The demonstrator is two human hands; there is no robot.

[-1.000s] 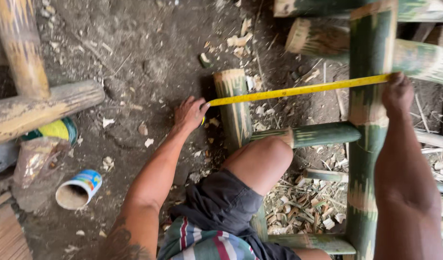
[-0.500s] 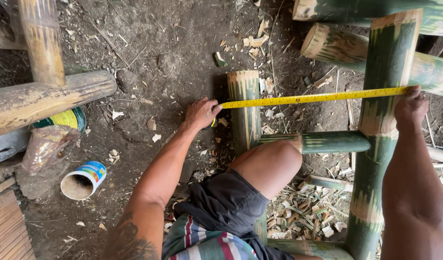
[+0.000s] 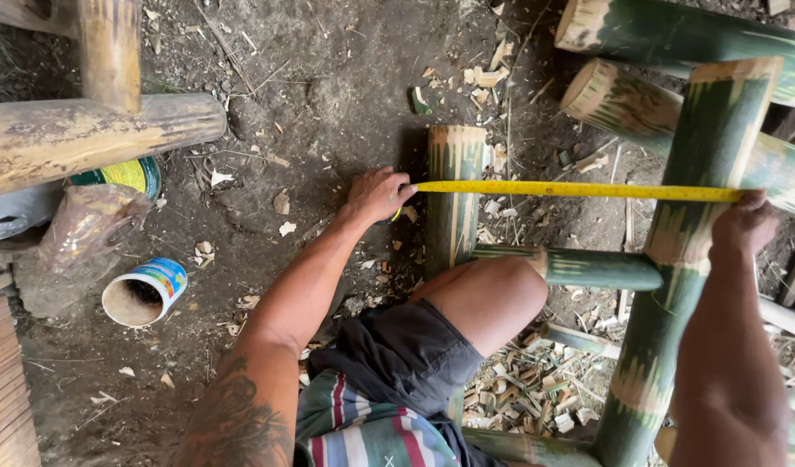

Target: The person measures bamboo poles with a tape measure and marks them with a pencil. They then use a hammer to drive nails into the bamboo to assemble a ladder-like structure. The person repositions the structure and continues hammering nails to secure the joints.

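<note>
- Left hand (image 3: 378, 194) down at the left side of the short green bamboo post (image 3: 454, 197), fingers closed around the case end of the yellow measuring tape (image 3: 579, 189); case itself mostly hidden under the hand.
- Yellow measuring tape pulled straight and almost level, from the left hand, across the top part of the short bamboo post, to the tall green bamboo pole (image 3: 693, 242) on the right.
- Right hand (image 3: 743, 223) on the tall bamboo pole, fingers closed on the far end of the tape and pressing it against the pole.
- Horizontal green bamboo crosspiece (image 3: 587, 266) between the short post and the tall pole, just below the tape, not touching it.
- Bent knee (image 3: 484, 298) in dark shorts just in front of the short post, touching the crosspiece end.
- Two thicker green bamboo poles (image 3: 622, 104) lying at an angle at the upper right, behind the tall pole.
- Dry yellow bamboo frame (image 3: 86, 130) at the upper left, well apart from the hands.
- Open tin can (image 3: 145, 292) lying on its side on the dirt ground (image 3: 328, 86), to the left of the left arm.
- Wood chips (image 3: 536, 389) scattered on the ground near the knee and under the crosspiece.
</note>
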